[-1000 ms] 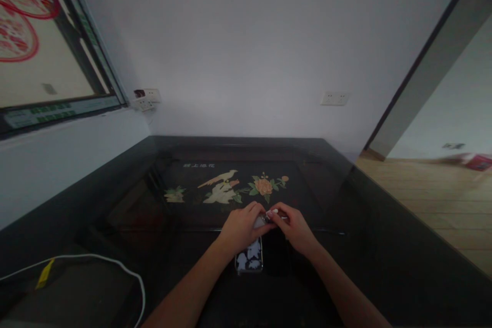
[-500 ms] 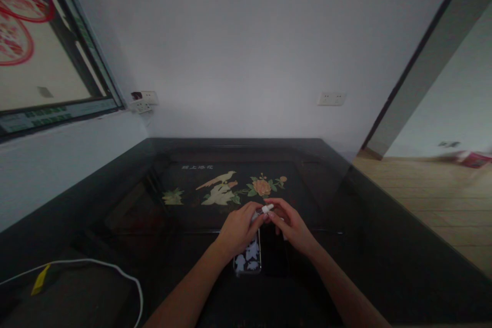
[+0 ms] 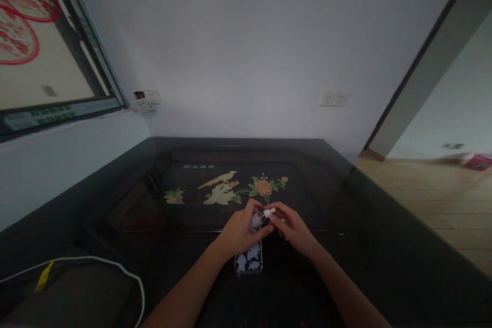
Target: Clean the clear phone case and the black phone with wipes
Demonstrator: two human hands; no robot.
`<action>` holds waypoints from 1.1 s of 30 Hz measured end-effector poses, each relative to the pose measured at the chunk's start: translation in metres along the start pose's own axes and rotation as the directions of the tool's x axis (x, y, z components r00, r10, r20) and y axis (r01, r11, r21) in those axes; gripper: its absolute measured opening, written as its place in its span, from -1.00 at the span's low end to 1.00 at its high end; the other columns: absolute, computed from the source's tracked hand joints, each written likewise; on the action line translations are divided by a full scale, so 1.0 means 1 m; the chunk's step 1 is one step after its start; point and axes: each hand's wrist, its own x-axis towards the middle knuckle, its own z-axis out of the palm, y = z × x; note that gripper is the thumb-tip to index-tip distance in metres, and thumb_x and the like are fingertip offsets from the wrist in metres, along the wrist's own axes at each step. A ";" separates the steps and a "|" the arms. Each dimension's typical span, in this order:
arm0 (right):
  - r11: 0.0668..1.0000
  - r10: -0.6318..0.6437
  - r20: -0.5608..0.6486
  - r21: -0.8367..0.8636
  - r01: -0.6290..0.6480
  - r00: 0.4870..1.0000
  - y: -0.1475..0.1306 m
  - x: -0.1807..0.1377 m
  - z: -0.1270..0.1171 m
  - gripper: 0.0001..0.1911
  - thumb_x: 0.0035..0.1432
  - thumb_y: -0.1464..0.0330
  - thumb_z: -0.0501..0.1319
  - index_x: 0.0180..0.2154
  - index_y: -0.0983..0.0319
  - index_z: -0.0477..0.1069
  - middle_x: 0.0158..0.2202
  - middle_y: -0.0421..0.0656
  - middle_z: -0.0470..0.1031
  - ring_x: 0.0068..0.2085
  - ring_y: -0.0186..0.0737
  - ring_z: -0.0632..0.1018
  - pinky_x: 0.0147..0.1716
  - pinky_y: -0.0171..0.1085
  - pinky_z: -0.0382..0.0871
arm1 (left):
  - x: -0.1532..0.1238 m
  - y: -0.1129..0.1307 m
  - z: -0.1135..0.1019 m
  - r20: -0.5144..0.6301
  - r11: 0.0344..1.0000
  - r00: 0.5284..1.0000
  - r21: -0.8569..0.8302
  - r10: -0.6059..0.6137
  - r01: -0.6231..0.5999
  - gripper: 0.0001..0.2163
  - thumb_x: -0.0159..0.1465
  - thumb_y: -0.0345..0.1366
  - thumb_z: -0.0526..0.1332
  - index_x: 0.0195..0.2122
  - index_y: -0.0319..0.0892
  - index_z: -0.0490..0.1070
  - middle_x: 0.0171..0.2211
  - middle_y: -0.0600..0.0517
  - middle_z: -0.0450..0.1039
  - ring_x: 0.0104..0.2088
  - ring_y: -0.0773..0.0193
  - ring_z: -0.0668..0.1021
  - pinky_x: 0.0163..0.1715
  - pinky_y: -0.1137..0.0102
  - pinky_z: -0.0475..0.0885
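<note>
**Hand and Bottle Position over the Phone**

1. Edges and room. The phone (image 3: 249, 259), in a patterned case, lay flat on the dark tabletop (image 3: 384, 256) and serves as the reference for every position below. Beyond the phone, the tabletop ran back to a far edge against the white wall. Well to the left of the phone, its left edge ran along a second wall beneath a window frame (image 3: 96, 66). To the right of the phone, a broad stretch of dark surface reached an edge that ran diagonally, with wooden floor (image 3: 430, 195) past it. Just beyond the phone, an inlaid bird-and-flower panel (image 3: 226, 187) was set flush in the surface. Well to the left of the phone and nearer the person, a white cable (image 3: 115, 266) curved over the surface, carrying a yellow tag (image 3: 44, 275). A wall socket (image 3: 334, 98) sat high on the wall beyond and to the right of the phone.

2. Hands and bottle. Both hands met just above the far end of the phone. The left hand (image 3: 240, 230) was curled around the body of a small bottle (image 3: 258, 220), with its fingers closed on it. The right hand (image 3: 294, 228) pinched the bottle's white cap with its fingertips. The bottle was held tilted, cap end up and to the right, off the tabletop, directly over the phone's far end. The left hand partly covered that end. Both forearms ran back from the phone toward the person, one on each side of it.
</note>
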 end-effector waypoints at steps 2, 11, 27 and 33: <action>0.999 0.022 -0.002 0.037 -0.022 1.000 0.000 0.000 -0.001 -0.61 0.32 0.04 0.19 0.00 0.15 0.45 -0.34 -0.20 0.50 -0.40 -0.28 0.48 -0.49 -0.34 0.31 | 0.000 0.000 0.000 0.001 1.000 1.000 0.018 0.005 -0.005 -0.62 0.32 0.02 0.25 -0.01 -0.07 0.21 -0.23 0.03 0.49 -0.26 0.14 0.58 -0.30 0.37 0.34; 0.997 -0.032 -0.074 -0.078 0.027 0.997 -0.003 0.000 0.001 -0.74 0.24 0.12 0.30 -0.24 0.19 0.49 -0.29 -0.16 0.54 -0.24 -0.17 0.56 -0.33 -0.29 0.43 | -0.001 0.000 0.001 0.014 0.998 1.000 0.062 0.025 -0.026 -0.76 0.39 -0.06 0.16 -0.08 -0.07 0.20 -0.32 0.06 0.47 -0.33 0.16 0.57 -0.36 0.39 0.31; 0.991 -0.075 -0.017 -0.112 0.073 0.997 -0.004 -0.001 0.001 -0.78 0.29 0.18 0.27 -0.14 0.17 0.48 -0.20 -0.15 0.54 -0.16 -0.15 0.55 -0.25 -0.27 0.43 | 0.001 -0.002 0.003 0.029 0.996 0.999 0.090 0.013 -0.016 -0.78 0.37 -0.13 0.18 -0.08 -0.06 0.19 -0.31 0.05 0.49 -0.32 0.13 0.59 -0.37 0.38 0.32; 1.000 0.018 -0.044 -0.017 -0.019 0.999 0.000 0.000 0.002 -0.75 0.26 0.13 0.30 -0.17 0.17 0.47 -0.29 -0.20 0.54 -0.29 -0.21 0.55 -0.35 -0.31 0.42 | 0.001 -0.001 0.002 0.024 0.994 1.000 0.112 0.009 -0.011 -0.76 0.37 -0.09 0.18 -0.08 -0.06 0.20 -0.29 0.03 0.50 -0.31 0.12 0.61 -0.35 0.38 0.34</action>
